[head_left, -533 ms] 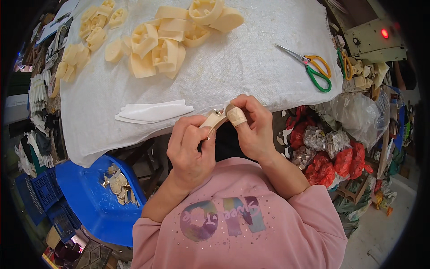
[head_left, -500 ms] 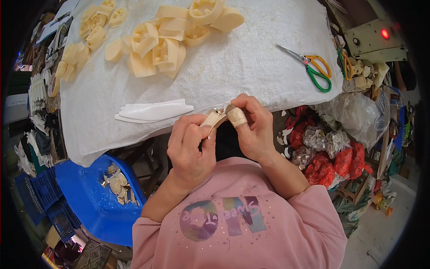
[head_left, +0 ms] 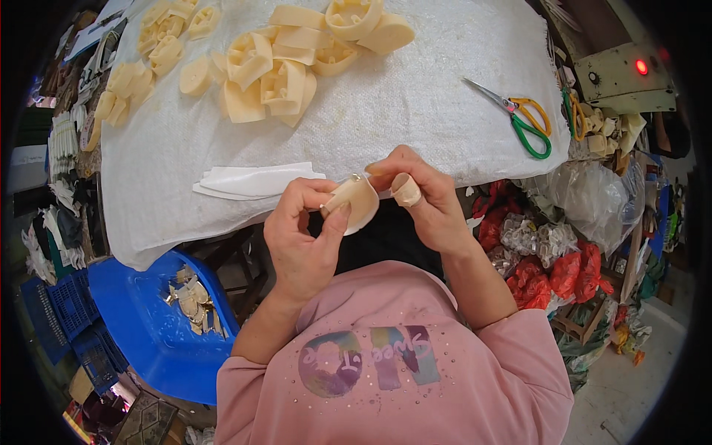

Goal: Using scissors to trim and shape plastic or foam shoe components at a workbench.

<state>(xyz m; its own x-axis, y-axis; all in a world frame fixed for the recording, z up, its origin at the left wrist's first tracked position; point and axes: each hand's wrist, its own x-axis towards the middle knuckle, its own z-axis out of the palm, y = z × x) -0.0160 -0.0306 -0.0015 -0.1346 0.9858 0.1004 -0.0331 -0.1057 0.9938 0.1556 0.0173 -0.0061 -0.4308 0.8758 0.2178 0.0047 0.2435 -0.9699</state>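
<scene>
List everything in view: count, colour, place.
Sheet: one, white, upper middle
Moulded pieces: many, cream, sheet's far side
Scissors: two, yellow-and-green-handled, right
Strips: several, white, sheet's near edge
Tub or seat: one, blue, lower left
Small pieces: many, beige, in it
Crates: several, dark blue, far left
Bags: several, red and clear, right
Box: one, pale green, upper right
Curved piece: one, cream, centre
Thumb wrap: one, beige, centre
Shirt: one, pink, bottom
Left hand: one, holding curved piece
Right hand: one, centre
</scene>
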